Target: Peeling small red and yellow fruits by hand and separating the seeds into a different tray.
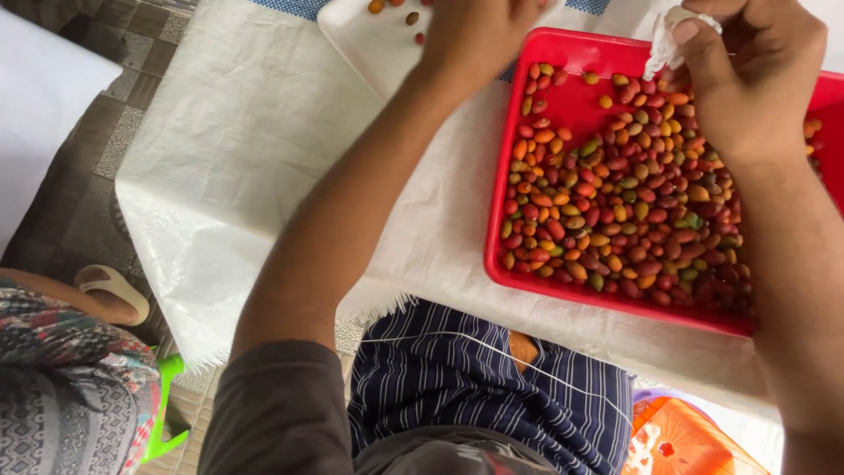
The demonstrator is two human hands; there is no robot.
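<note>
Two hands work — right hand [747, 79] fingers pinching a white scrap [665, 40] over the red tray [563, 53] (left hand's [479, 35] grip hidden, cannot tell) — pick fruits [624, 202] gently.

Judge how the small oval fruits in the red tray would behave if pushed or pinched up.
The oval fruits look smooth and rounded, so they would probably roll if pushed. Heaped loosely in the red tray, neighbours would likely shift. Each looks small and light, probably easy to pinch.

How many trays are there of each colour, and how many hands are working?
Red tray heaped with small fruits: 1
White tray with a few fruits: 1
Hands, left hand and right hand: 2
Total: 4
</note>
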